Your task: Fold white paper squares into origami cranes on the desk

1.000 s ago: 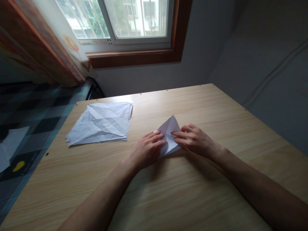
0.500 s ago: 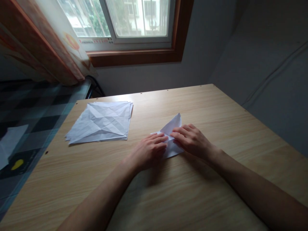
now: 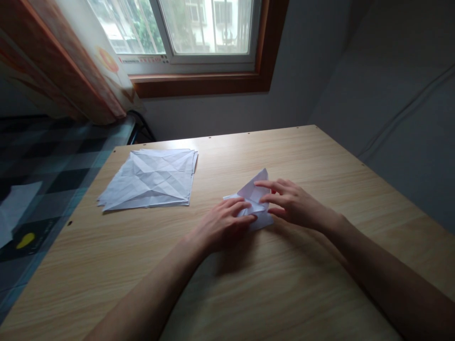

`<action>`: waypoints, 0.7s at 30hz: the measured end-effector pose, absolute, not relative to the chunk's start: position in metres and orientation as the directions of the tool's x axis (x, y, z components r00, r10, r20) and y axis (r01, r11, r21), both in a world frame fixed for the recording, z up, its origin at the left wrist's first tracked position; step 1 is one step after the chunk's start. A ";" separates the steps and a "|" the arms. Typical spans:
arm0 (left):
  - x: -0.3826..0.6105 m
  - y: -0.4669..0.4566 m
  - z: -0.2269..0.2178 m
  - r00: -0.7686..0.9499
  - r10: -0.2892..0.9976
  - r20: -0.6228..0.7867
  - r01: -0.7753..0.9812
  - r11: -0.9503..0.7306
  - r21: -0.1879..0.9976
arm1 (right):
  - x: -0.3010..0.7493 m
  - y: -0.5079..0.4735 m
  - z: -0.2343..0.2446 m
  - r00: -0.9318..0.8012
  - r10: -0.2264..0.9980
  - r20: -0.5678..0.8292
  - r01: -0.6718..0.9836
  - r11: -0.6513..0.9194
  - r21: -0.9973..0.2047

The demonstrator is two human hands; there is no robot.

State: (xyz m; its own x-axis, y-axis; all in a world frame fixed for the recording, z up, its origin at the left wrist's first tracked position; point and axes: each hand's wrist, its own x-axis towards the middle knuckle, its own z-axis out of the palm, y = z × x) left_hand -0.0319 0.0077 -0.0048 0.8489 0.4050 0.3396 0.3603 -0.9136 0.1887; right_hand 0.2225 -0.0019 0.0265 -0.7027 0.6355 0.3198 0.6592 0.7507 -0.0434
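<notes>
A small folded sheet of white paper (image 3: 251, 192) lies on the wooden table between my hands, one pointed flap standing up at its far right. My left hand (image 3: 227, 221) rests on the paper's near left part with its fingers spread, pressing it to the table. On the other side, my right hand (image 3: 289, 202) has its fingers apart, the fingertips at the right edge and raised flap of the paper. The palm sides of both hands are hidden from view.
To the left on the table (image 3: 149, 265) lies a stack of creased white paper sheets (image 3: 156, 182). A checked cloth surface (image 3: 76, 161) with loose paper (image 3: 23, 203) on it is beyond the left table edge. A window and curtain (image 3: 71, 61) are behind.
My right hand has lifted and spread its fingers, uncovering more of the folded paper. My left fingers have spread and slid slightly right over the paper.
</notes>
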 end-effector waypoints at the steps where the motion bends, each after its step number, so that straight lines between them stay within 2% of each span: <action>1: -0.032 0.008 -0.004 0.857 0.397 0.329 0.355 -0.917 0.182 | 0.223 -0.002 0.031 -0.720 0.638 0.271 0.653 0.756 -0.045; 4: -0.031 0.008 -0.003 0.870 0.390 0.301 0.352 -0.920 0.175 | 0.218 0.001 0.045 -0.762 0.638 0.111 0.639 0.768 -0.029; 8: -0.031 0.007 -0.002 0.866 0.403 0.296 0.363 -0.914 0.182 | 0.203 0.008 0.063 -0.795 0.598 -0.099 0.594 0.802 0.073; 13: -0.031 0.007 -0.002 0.867 0.421 0.265 0.379 -0.904 0.198 | 0.187 0.017 0.076 -0.780 0.578 -0.238 0.559 0.816 0.151; 17: -0.032 0.008 -0.004 0.870 0.412 0.271 0.365 -0.908 0.207 | 0.181 0.023 0.079 -0.757 0.607 -0.241 0.564 0.794 0.226; 21: -0.032 0.008 -0.007 0.856 0.422 0.298 0.366 -0.902 0.228 | 0.183 0.024 0.071 -0.728 0.681 -0.076 0.637 0.714 0.291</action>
State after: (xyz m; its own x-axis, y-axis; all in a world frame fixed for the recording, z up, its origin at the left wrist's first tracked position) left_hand -0.0321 0.0080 -0.0065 0.8561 0.4225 0.2976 0.3658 -0.9022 0.2283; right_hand 0.1832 0.0239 0.0707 -0.7281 0.6812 -0.0763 0.6373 0.7137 0.2906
